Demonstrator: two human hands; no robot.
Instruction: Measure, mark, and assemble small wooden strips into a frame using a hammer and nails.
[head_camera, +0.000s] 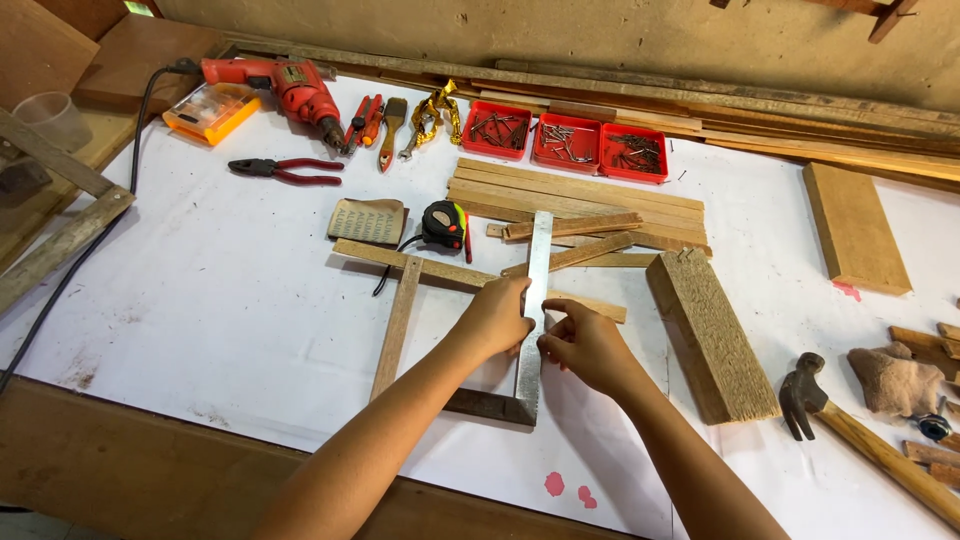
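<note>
Two hands meet over a metal square (533, 318) on the white-covered desk (220, 310). The left hand (495, 318) lies with its fingers curled down on the left edge of the steel blade, pressing it flat rather than gripping it. The right hand (585, 345) pinches something small against the blade's right edge with thumb and forefinger; what it pinches is too small to tell. The blade runs upright away from the person, its wooden stock (490, 405) lying crosswise at the near end.

Under the blade lies a long wooden strip (430, 265), running left to right, and a second strip (397, 327) runs toward the person from it, the two forming a rough T.

The likely trouble is slippage: the strips sit loose on smooth paper, so a slight sideways push from either hand could turn the square off true or nudge the strip beneath it, and any line taken from the blade would come out crooked. The pinching fingers sit right against the thin steel edge and could get nicked.

Just beyond are a tape measure (444, 225), a folded sheet of sandpaper (368, 220) and a stack of slats (580, 200). A rough wooden block (710, 335) lies near the right hand, a hammer (860, 440) farther right, close to the desk's edge
</note>
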